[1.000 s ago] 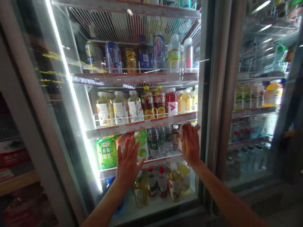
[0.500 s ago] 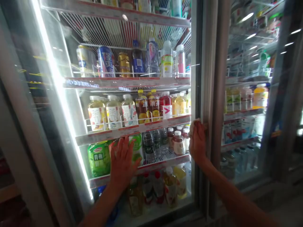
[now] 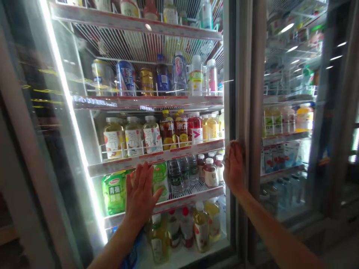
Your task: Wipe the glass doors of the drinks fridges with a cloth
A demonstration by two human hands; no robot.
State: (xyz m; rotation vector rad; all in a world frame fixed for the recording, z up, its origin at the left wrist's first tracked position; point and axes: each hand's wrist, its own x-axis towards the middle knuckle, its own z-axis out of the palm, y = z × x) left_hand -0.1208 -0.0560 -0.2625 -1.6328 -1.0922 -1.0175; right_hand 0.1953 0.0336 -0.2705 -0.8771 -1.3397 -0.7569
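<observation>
My left hand [image 3: 141, 192] is raised with fingers stretched out and palm toward the glass door [image 3: 80, 213] of a drinks fridge. It appears to lie flat on the glass, in front of a green pouch [image 3: 113, 192] and a green-white pack [image 3: 160, 179]. My right hand [image 3: 235, 170] presses against the metal door frame [image 3: 243, 82] at the glass's right edge. Its fingers are close together over a pale cloth [image 3: 227, 149], of which only a thin edge shows; the palm side is hidden.
Behind the glass, shelves hold cans [image 3: 125, 78], tea bottles [image 3: 153, 134], water bottles [image 3: 175, 177] and juice bottles [image 3: 201, 228]. A bright light strip [image 3: 66, 87] runs down the left side. Another glass-fronted fridge section [image 3: 288, 157] stands to the right.
The view has shifted slightly, so the shelves sit a little lower in the picture. My left hand has moved slightly left across the glass; my right hand stays at the frame.
</observation>
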